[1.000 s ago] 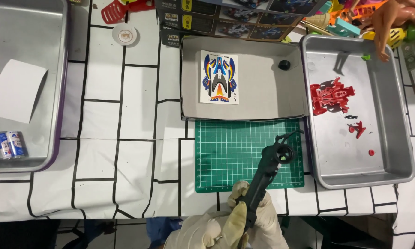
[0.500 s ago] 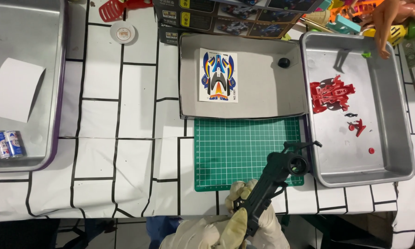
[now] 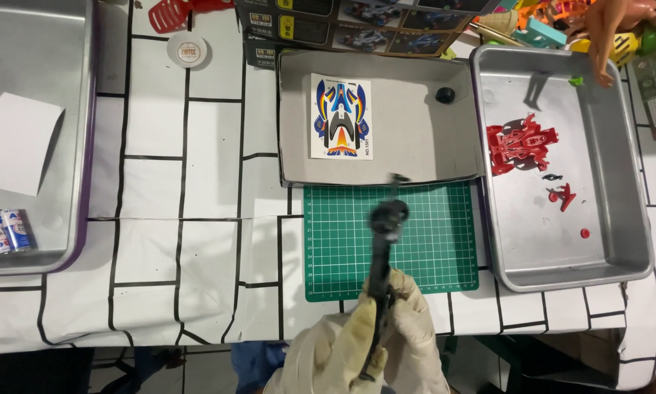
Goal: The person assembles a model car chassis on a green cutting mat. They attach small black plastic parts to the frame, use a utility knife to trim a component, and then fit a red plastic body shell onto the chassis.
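From the head camera, both gloved hands are at the desk's near edge, gripping a long black plastic part (image 3: 381,281) that stands up over the green cutting mat (image 3: 430,241). The left hand (image 3: 321,361) and right hand (image 3: 415,335) have their fingers wrapped tight round its lower end. Behind the mat lies a grey tray (image 3: 415,131) with a sticker sheet (image 3: 340,117). Toward the right edge, a metal tray (image 3: 612,182) holds red parts (image 3: 521,142).

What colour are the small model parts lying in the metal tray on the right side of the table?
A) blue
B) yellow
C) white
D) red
D: the model parts in the right-hand metal tray are all red, the large body piece and the few small bits near it.
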